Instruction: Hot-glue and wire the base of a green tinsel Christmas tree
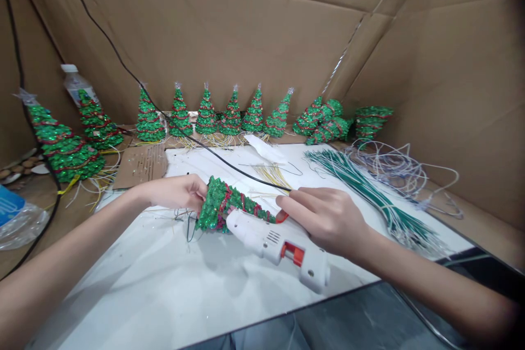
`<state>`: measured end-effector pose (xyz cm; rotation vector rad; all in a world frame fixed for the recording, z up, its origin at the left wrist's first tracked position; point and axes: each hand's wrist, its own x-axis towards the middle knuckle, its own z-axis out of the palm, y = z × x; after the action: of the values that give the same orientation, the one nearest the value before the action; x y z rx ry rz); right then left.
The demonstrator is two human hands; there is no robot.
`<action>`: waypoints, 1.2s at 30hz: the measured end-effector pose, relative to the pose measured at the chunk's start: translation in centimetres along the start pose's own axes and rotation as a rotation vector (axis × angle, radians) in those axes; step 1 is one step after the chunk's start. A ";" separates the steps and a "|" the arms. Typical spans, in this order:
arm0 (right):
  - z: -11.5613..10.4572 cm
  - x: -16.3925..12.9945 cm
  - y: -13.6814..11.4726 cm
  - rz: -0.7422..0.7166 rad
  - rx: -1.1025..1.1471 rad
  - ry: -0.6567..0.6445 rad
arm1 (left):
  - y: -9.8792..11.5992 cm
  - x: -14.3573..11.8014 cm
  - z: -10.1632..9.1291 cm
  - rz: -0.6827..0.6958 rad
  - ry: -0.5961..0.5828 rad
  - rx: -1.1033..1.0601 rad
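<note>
My left hand (184,192) is closed at the wide base of a small green Christmas tree (215,202) that lies on its side, tip to the right, with red garland winding round it. My right hand (328,219) grips a white hot glue gun (262,235) with a red trigger. The gun's front end overlaps the near side of the tree; whether the nozzle touches it I cannot tell. A black cord (229,164) runs from near my right hand up to the upper left. Thin dark wires (191,224) hang by the tree's base.
Several finished-looking trees (206,112) stand along the back, others at the left (65,147). On the right lie a bundle of green wires (369,197) and tangled white wires (402,169). Yellow wires (273,175) and a cardboard piece (141,167) lie behind my hands. Cardboard walls (246,27) enclose the back.
</note>
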<state>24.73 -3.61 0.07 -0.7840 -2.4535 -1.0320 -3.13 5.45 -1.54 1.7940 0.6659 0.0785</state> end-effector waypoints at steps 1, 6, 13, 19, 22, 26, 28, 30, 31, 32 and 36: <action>0.0 0.0 0.0 0.001 -0.001 0.001 | 0.0 0.0 0.0 0.003 -0.002 -0.004; 0.0 -0.3 0.3 0.010 0.001 0.001 | 0.0 0.0 0.0 0.012 -0.010 -0.004; 0.0 -0.4 0.3 0.054 0.086 -0.012 | -0.1 0.0 -0.1 0.016 -0.008 0.031; -0.1 -0.3 0.6 0.166 0.238 -0.110 | 0.1 -0.1 -0.1 0.024 -0.018 0.011; -0.2 0.0 0.8 0.219 0.294 -0.157 | 0.3 -0.2 -0.1 0.019 -0.015 0.011; -0.3 0.3 1.0 0.266 0.362 -0.234 | 0.3 -0.3 -0.1 0.011 0.001 0.026; -0.3 0.4 1.2 0.292 0.396 -0.281 | 0.3 -0.3 -0.2 0.003 0.018 0.040; -0.1 0.5 1.3 0.326 0.427 -0.323 | 0.3 -0.2 -0.3 0.002 0.028 0.049; 0.0 0.6 1.4 0.343 0.443 -0.337 | 0.3 -0.2 -0.3 0.004 0.030 0.053; 0.1 0.6 1.5 0.359 0.457 -0.347 | 0.3 -0.2 -0.3 0.005 0.030 0.058; 0.6 0.8 1.8 0.398 0.487 -0.385 | 0.3 -0.2 -0.4 0.009 0.030 0.084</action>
<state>25.15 -1.79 1.06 -1.3075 -2.5324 -0.1333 -3.34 5.65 -1.11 1.8796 0.6920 0.0851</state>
